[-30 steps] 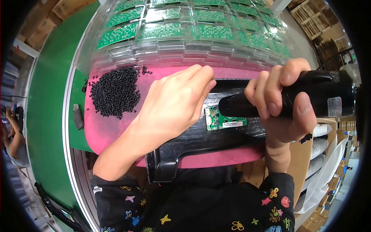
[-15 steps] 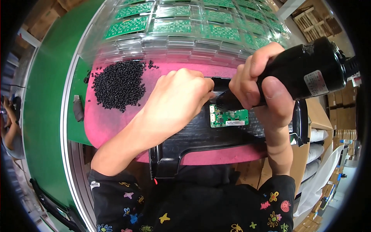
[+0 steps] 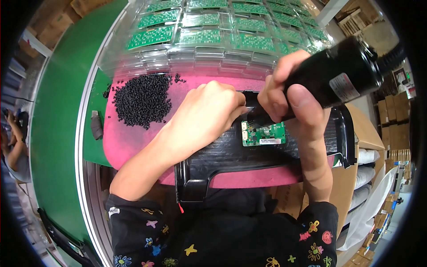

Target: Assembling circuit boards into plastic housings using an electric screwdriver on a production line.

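Observation:
My right hand (image 3: 296, 95) is wrapped round a black electric screwdriver (image 3: 340, 73), tilted so its nose points down and left. That nose is over the upper left part of a small green circuit board (image 3: 269, 135). The board lies on a long black plastic housing (image 3: 213, 153) with raised ends. My left hand (image 3: 211, 107) is closed, its fingertips bent together beside the screwdriver's nose at the housing's far edge. Whatever those fingers pinch, if anything, is hidden behind the hand. The screwdriver's bit is hard to make out.
A heap of small black screws (image 3: 140, 100) sits on the pink mat (image 3: 113, 144), left of my left forearm. Stacked clear trays (image 3: 195, 55) of green boards stand behind. A grey-handled tool (image 3: 96, 125) lies further left. Cardboard boxes (image 3: 364, 127) are at the right.
The screwdriver's body has swung slightly left and down with my right hand. My left hand keeps nearly the same place by the board; the whole view has shifted a little.

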`<action>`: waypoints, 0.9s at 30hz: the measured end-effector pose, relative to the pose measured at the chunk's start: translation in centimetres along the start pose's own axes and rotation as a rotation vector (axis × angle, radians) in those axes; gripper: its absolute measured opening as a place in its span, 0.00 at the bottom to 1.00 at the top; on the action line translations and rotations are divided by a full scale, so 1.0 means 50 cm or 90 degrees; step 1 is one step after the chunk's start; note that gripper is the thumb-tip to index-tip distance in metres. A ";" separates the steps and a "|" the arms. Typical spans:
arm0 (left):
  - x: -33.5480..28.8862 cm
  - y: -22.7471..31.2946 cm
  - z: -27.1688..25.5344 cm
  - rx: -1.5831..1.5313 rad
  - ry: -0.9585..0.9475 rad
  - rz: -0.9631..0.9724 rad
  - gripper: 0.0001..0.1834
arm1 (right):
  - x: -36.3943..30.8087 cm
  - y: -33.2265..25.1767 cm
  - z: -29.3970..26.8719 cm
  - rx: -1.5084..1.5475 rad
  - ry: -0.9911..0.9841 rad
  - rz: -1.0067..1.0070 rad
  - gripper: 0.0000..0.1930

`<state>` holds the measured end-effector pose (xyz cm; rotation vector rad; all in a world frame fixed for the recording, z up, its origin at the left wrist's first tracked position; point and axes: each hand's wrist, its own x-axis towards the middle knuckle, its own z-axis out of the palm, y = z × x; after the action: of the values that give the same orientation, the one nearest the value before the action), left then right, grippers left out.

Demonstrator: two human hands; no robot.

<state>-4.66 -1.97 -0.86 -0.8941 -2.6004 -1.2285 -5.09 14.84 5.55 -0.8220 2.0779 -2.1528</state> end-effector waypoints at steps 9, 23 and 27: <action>-0.005 0.009 -0.004 -0.083 -0.059 0.040 0.07 | -0.043 -0.066 -0.051 0.250 0.041 -0.165 0.17; 0.010 0.005 0.002 -0.243 -0.165 0.041 0.07 | -0.062 -0.080 -0.065 0.236 0.055 -0.188 0.16; 0.008 0.004 0.000 -0.225 -0.123 0.063 0.08 | -0.063 -0.066 -0.053 0.222 0.084 -0.179 0.15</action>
<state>-4.86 -1.68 -0.58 -1.2416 -2.4795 -1.6829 -2.33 18.82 7.66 -0.9987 1.6389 -2.6767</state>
